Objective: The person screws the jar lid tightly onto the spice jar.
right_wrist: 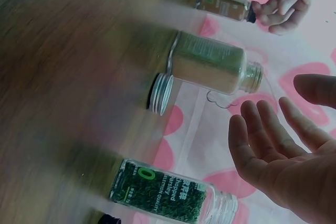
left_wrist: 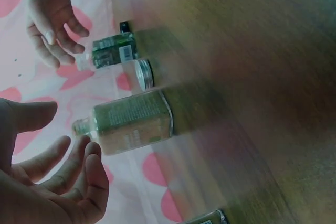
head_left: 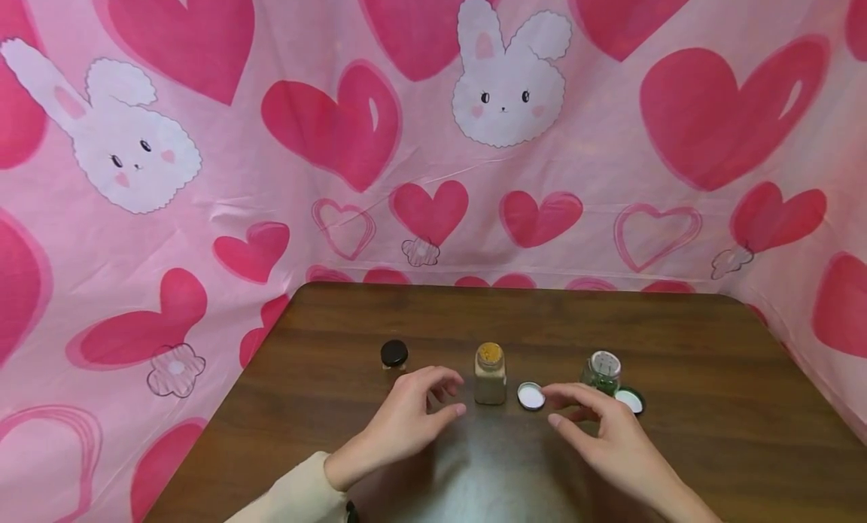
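An uncapped glass spice jar (head_left: pixel 490 384) of yellowish-brown powder stands mid-table between the hands. Just right of it a metal screw lid (head_left: pixel 531 396) lies with its white inside up. My left hand (head_left: pixel 420 408) hovers left of the powder jar, fingers loosely bent and holding nothing. Over the table right of the metal lid is my right hand (head_left: pixel 599 425), its relaxed fingers near that lid and empty. Partly hidden behind the right hand stands a chopped parsley jar (right_wrist: pixel 163 190), its green-rimmed lid (head_left: pixel 631 399) beside it.
A smaller black-capped spice jar (head_left: pixel 393 354) stands on the left, partly covered by the left hand in the head view. The brown wooden table (head_left: pixel 325 320) meets a pink curtain (head_left: pixel 420 154) with hearts and rabbits at its back and sides.
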